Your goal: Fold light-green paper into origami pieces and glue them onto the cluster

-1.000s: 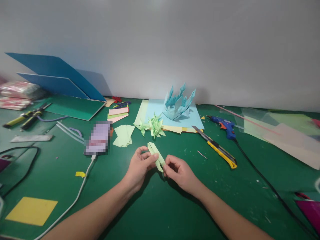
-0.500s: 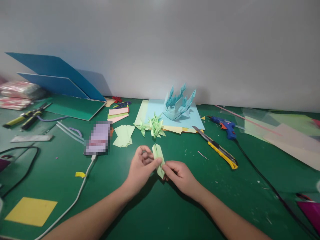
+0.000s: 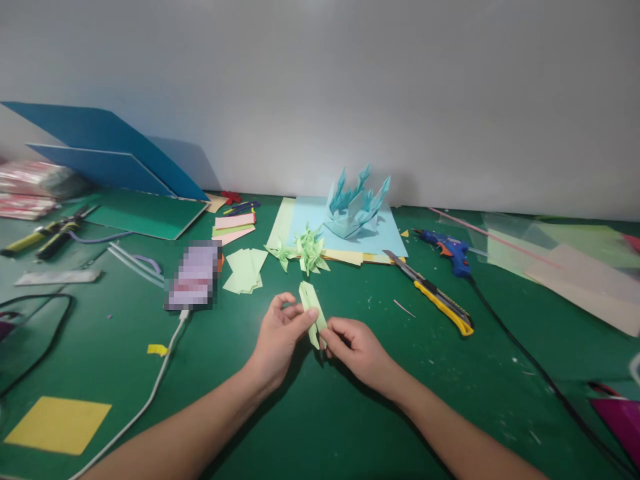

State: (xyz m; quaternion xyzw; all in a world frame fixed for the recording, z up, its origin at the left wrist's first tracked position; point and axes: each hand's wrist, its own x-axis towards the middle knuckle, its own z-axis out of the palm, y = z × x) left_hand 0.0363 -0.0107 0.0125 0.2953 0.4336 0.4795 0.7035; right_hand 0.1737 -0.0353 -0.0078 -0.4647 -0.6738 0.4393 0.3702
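A long folded strip of pale green paper (image 3: 311,301) is held above the table between both hands, tilted with its far end to the left. My left hand (image 3: 280,337) pinches its middle, thumb on top. My right hand (image 3: 354,347) grips the right edge near the close end, with the fingertips partly hidden beneath. Just beyond the hands lie light green origami flowers (image 3: 311,252) with pointed petals. To their left is a small pile of flat pale green paper pieces (image 3: 246,269).
A blue origami piece (image 3: 350,217) with upright points stands on stacked paper sheets. To the right lie a yellow utility knife (image 3: 440,305) and a blue glue gun (image 3: 453,255) with its cord. Left are a blurred-out phone (image 3: 194,275) on a white cable, a yellow paper (image 3: 59,425) and pliers (image 3: 63,233).
The close end of the green strip now shows its folded edges parted around a slit. Both hands keep hold of it, and the whole view has shifted slightly.
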